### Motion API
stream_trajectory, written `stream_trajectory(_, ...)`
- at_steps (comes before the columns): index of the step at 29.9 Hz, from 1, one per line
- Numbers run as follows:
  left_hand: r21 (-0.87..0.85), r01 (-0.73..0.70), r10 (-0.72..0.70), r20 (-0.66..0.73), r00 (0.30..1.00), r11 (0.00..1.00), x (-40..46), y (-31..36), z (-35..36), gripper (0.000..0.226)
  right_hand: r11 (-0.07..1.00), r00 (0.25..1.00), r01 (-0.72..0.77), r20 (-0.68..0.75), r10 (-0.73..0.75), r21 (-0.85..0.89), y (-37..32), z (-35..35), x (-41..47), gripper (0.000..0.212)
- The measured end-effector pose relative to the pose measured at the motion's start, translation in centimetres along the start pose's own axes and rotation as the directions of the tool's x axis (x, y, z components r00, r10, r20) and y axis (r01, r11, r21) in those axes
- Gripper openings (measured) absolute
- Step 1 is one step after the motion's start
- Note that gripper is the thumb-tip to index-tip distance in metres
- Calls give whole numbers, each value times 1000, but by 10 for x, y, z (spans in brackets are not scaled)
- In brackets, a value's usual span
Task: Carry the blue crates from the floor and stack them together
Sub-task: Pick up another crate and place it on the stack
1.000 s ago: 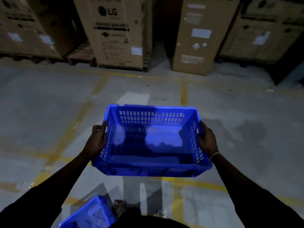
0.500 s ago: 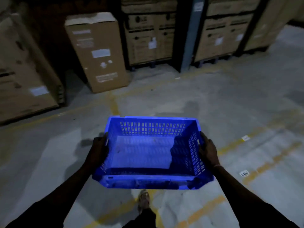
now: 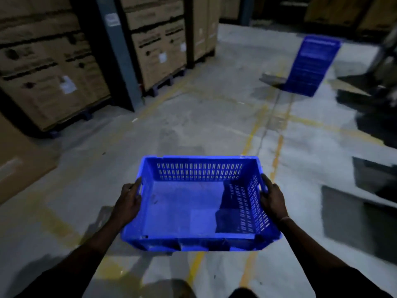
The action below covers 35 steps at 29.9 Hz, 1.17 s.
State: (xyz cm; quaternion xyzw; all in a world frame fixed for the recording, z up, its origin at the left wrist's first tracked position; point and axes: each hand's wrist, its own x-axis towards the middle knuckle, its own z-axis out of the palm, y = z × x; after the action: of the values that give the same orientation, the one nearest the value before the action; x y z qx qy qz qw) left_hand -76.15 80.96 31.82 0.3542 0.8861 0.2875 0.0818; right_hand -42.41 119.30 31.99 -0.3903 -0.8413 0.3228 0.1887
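Note:
An empty blue crate (image 3: 184, 209) with slotted walls hangs level in front of me, above the floor. My left hand (image 3: 129, 203) grips its left side wall at the handle slot. My right hand (image 3: 271, 197) grips the right side wall the same way. Far ahead to the right a tall stack of blue crates (image 3: 312, 65) stands on the floor, blurred.
Large cardboard boxes (image 3: 49, 82) on pallets line the left side, split by a grey rack post (image 3: 120, 54). More boxes (image 3: 159, 48) stand behind it. Yellow lines (image 3: 253, 130) cross the concrete floor. Dark blurred shapes (image 3: 378, 87) lie along the right edge.
The view has swung to the right while I hold the crate the same way. The crate on the floor near my feet has left view, and the far stack of crates has come into view.

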Motion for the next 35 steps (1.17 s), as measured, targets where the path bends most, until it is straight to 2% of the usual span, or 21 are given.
stream_trajectory(6, -2, -165, 164, 90, 982, 986, 143, 72, 52, 63, 984, 970, -180, -166, 179, 13, 59, -37, 47, 67)
stream_trajectory(9, 0, -227, 225, 128, 966, 974, 207, 108, 92, 61, 974, 947, -227, -229, 224, 16, 95, -56, 80, 71)
stream_trajectory(13, -13, -285, 284, 157, 946, 958, 291, 171, 150, 58, 959, 914, -281, -292, 283, 50, 145, -91, 142, 63)
stream_trajectory(19, -31, -327, 328, 150, 933, 944, 395, 268, 209, 58, 929, 881, -360, -298, 367, 80, 202, -162, 236, 63)
stream_trajectory(26, -27, -355, 356, 127, 926, 934, 518, 358, 264, 62, 918, 862, -393, -327, 387, 50, 251, -225, 356, 66)
stream_trajectory(35, -70, -369, 375, 173, 911, 927, 724, 430, 359, 62, 911, 842, -408, -359, 403, 67, 317, -260, 555, 63)
